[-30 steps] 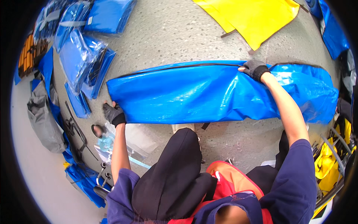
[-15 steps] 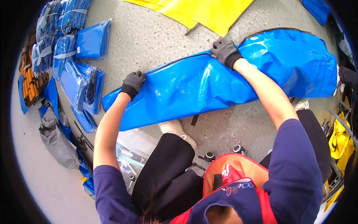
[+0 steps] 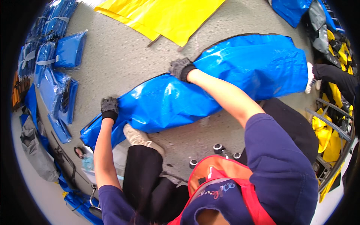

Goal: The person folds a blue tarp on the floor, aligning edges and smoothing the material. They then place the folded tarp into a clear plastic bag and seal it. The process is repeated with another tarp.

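A long blue tarp-like bag (image 3: 240,75) lies across the grey floor in front of me, tilted from lower left to upper right. My left hand (image 3: 109,108), in a dark knit glove, presses on its lower left end. My right hand (image 3: 180,68), also gloved, rests on the bag's upper edge near the middle. Both hands lie on the material; whether the fingers pinch it is hard to tell. My knee and white shoe (image 3: 139,137) are against the bag's lower edge.
A yellow sheet (image 3: 168,17) lies beyond the bag. Packed blue bags in clear wrap (image 3: 56,71) line the left side, with a grey bundle (image 3: 35,150) below them. Yellow and blue gear and a metal rack (image 3: 333,127) stand at the right. Small black cylinders (image 3: 218,149) lie on the floor.
The bag has swung from lying level to a slant, its left end nearer me. Both hands have shifted leftward along it, and my view has turned.
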### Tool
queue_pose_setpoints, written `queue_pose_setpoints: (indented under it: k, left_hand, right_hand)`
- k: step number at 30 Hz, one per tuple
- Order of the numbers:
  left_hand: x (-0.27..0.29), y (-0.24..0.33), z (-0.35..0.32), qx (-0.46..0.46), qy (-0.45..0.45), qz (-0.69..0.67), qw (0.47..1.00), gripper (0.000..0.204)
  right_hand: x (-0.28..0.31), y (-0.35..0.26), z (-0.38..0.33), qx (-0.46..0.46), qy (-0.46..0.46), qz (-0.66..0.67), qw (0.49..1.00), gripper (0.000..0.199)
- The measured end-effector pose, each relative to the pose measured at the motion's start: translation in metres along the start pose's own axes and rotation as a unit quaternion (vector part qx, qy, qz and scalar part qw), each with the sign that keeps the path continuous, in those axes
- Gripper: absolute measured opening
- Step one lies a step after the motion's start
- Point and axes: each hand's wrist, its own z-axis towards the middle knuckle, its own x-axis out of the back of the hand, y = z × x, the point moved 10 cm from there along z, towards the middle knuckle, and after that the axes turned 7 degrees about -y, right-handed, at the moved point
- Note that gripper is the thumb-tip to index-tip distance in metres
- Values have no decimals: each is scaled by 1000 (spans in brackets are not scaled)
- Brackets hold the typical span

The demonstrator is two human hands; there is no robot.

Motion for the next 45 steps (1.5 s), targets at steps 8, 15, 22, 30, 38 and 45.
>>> queue_pose_setpoints:
  k: [8,15,22,30,38,45]
  left_hand:
    - [39,-10,-40,49,72,-215,973,71]
    - [81,16,-55,-19,161,-301,940,61]
    - [105,103,-111,-356,192,-222,888,69]
    - [-50,53,-129,-139,28,-200,969,89]
    - [-152,-81,-217,191,-183,-276,924,53]
    - [260,133,-48,-258,194,-367,872,109]
  right_hand:
    - [-2,3,-25,-22,92,-65,993,23]
    - [-4,-11,-37,-33,91,-132,986,21]
    - [-1,-17,-40,-12,128,-181,975,19]
    - [-3,-25,-40,-13,138,-227,964,16]
    - [0,-26,-16,-20,146,-111,983,16]
    - [35,17,-78,2,-505,60,861,79]
